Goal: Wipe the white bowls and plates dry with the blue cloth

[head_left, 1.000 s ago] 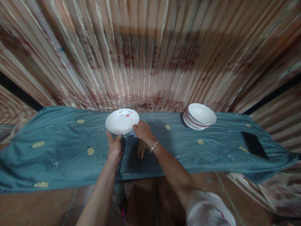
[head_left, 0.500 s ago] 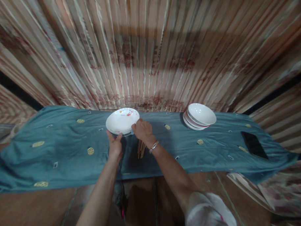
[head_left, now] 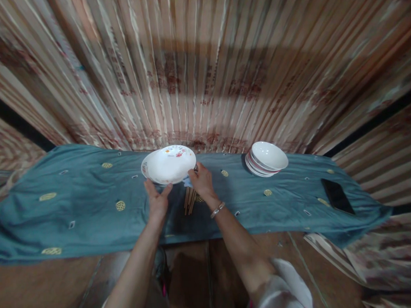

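Note:
A white plate with a floral pattern on its rim is in front of me, left of the middle, its face turned up. At its near left edge, my left hand grips it, thumb and fingers apart and partly hidden by the plate. My right hand is closed at the plate's right edge, with a small light-blue cloth bunched under its fingers. Below that cloth, several wooden chopsticks lie on the tablecloth, their far ends covered.
To the right stands a stack of white bowls or plates, some with red edges. A black phone lies near the right end of the table. Blue-green patterned cloth covers the table, and a pleated curtain hangs behind.
The plate has tipped slightly and shifted, showing more of its patterned rim. My right hand has slid a little right and down along its edge, and more of the blue cloth shows.

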{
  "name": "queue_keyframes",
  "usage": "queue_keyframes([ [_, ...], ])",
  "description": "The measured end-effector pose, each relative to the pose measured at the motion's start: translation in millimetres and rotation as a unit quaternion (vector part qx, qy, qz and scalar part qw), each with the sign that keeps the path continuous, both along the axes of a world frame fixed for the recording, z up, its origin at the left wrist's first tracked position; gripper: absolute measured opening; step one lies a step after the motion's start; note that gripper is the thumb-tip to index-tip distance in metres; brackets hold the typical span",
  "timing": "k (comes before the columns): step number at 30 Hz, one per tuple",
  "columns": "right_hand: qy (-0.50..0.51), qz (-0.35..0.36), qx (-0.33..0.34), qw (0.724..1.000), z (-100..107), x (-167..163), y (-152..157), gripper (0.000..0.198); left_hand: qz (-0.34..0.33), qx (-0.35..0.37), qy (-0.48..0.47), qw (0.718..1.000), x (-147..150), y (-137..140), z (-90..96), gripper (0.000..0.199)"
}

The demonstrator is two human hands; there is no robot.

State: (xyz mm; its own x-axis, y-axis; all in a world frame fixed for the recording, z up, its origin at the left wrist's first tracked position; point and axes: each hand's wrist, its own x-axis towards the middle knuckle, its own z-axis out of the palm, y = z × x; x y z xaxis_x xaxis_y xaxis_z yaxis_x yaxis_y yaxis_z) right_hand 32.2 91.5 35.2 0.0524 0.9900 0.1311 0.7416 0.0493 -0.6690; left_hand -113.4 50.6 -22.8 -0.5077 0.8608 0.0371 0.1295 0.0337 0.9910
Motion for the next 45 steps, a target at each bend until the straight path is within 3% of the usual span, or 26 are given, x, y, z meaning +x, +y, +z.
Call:
queue_keyframes([
  [2,0.035,-0.011,0.006,0.999,-1.4,9.0,-6.4,0.028,-0.017,0.0,-0.029,0.999,5.1,-5.0,5.1,0.1],
  [7,0.153,-0.026,0.029,0.987,-8.6,40.6,-27.2,0.029,-0.041,0.102,-0.039,0.993,27.3,-24.8,16.9,0.097],
  [9,0.217,-0.023,0.053,0.975,-14.5,55.5,-37.5,0.032,-0.104,0.115,-0.087,0.984,39.8,-36.2,22.7,0.095],
  [12,0.287,-0.027,0.067,0.955,-25.1,75.1,-54.4,0.037,-0.184,0.087,-0.196,0.959,59.5,-52.0,30.7,0.102],
  [16,0.318,-0.041,0.063,0.945,-41.7,88.9,-74.2,0.038,-0.199,0.033,-0.276,0.94,79.5,-60.8,35.3,0.105],
  [21,0.3,-0.058,0.046,0.951,-56.9,98.8,-83.3,0.037,-0.187,0.011,-0.294,0.937,88.9,-54.4,34.1,0.099],
  [24,0.258,-0.015,0.01,0.966,-51.0,119.3,-82.0,0.032,-0.183,0.001,-0.285,0.941,87.7,-48.6,33.5,0.096],
  [26,0.218,0.017,-0.016,0.976,-41.3,137.8,-80.2,0.043,-0.186,-0.008,-0.275,0.943,86.3,-45.9,32.8,0.094],
  [28,0.209,-0.012,0.013,0.978,-31.1,153.3,-78.4,0.045,-0.195,-0.023,-0.267,0.944,86.5,-45.1,31.0,0.094],
  [32,0.256,-0.104,0.107,0.955,-22.0,159.9,-76.7,0.052,-0.231,-0.066,-0.26,0.935,93.2,-49.5,21.9,0.095],
  [37,0.203,-0.029,0.041,0.978,-30.4,149.2,-80.1,0.057,-0.281,-0.094,-0.259,0.919,100.4,-57.0,9.3,0.094],
  [42,0.108,-0.027,0.099,0.989,-27.6,163.4,-81.2,0.043,-0.285,-0.097,-0.254,0.919,97.5,-57.3,8.8,0.092],
  [45,0.039,0.018,0.1,0.994,-27.2,167.4,-82.8,0.035,-0.281,-0.105,-0.253,0.92,95.2,-56.7,10.0,0.097],
])
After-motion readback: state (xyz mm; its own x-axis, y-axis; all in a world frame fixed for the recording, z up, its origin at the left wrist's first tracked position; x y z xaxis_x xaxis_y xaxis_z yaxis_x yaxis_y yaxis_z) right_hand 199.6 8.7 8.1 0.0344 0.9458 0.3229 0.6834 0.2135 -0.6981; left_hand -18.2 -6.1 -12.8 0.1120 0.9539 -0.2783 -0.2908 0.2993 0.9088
